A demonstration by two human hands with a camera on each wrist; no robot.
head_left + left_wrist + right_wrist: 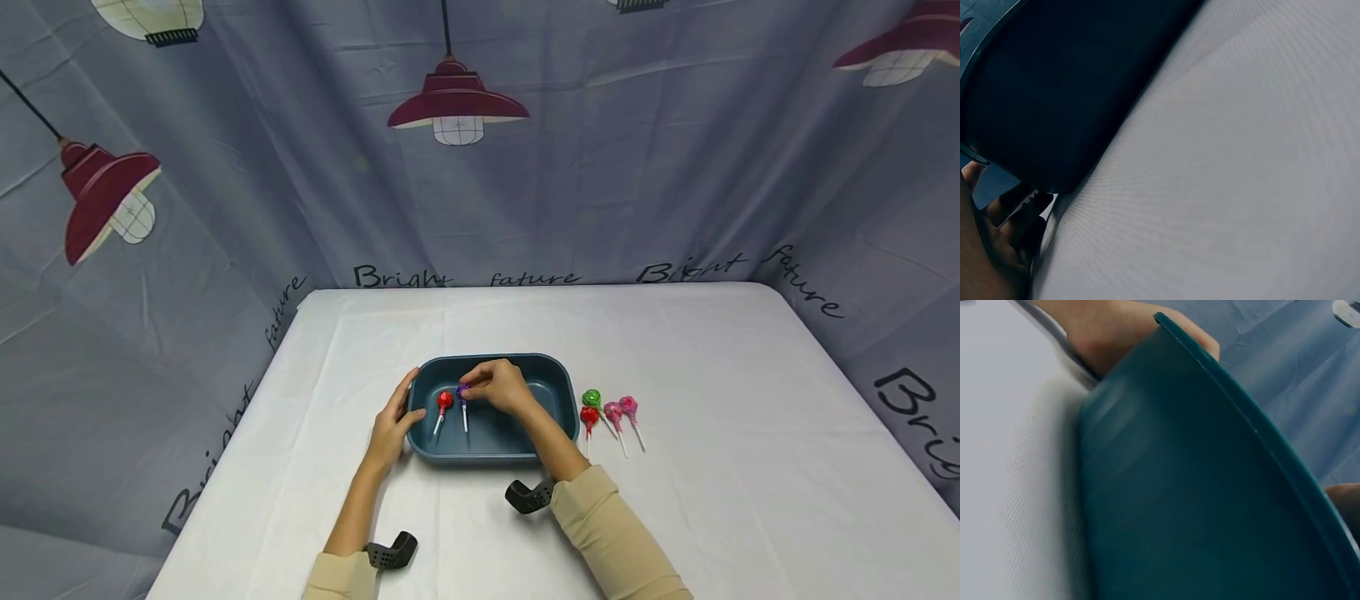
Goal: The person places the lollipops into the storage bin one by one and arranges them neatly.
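A dark teal tray (480, 459) lies on the white table. My left hand (388, 429) holds it by its left end, the thumb at the rim and the fingers along the outer side. In the left wrist view some fingers (1019, 215) show beside the tray wall. Over the tray's inside, my right hand (501, 387) pinches a purple lollipop (462, 393) by its wrapped head, the white stick pointing toward me. Just left of it a red lollipop (445, 401) lies in the tray. The right wrist view shows mostly the tray's outer wall (1197, 487).
Right of the tray, a green lollipop (592, 398), another red lollipop (589, 415) and two pink lollipops (628, 405) lie close together on the white tablecloth (720, 500). A grey curtain (600, 167) printed with lamps hangs behind the table.
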